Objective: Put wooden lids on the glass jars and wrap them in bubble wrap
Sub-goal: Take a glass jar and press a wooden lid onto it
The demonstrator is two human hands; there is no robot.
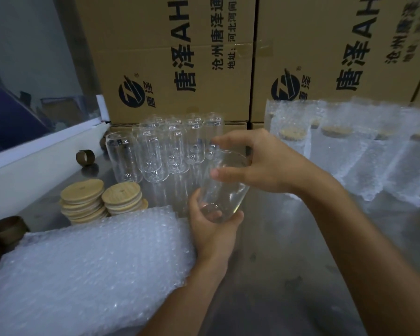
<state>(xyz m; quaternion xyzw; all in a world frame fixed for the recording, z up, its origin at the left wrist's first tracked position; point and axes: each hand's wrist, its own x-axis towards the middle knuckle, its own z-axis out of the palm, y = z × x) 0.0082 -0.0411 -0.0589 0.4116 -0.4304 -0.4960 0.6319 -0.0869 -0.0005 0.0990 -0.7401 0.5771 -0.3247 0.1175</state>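
While printed cardboard boxes (175, 59) wall off the top of the frame, a grey steel table (289, 251) fills the bottom. At centre, a clear, lidless glass jar (224, 187) hangs tilted: the left hand (212, 226) cups its base with curled fingers, the right hand (260, 163) pinches its rim. Wooden lids (102, 202) are stacked at left above a bubble wrap pile (90, 270).

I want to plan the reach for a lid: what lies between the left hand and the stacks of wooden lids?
In the head view, only the far edge of the bubble wrap pile lies between the left hand and the wooden lids; nothing else stands in that stretch.
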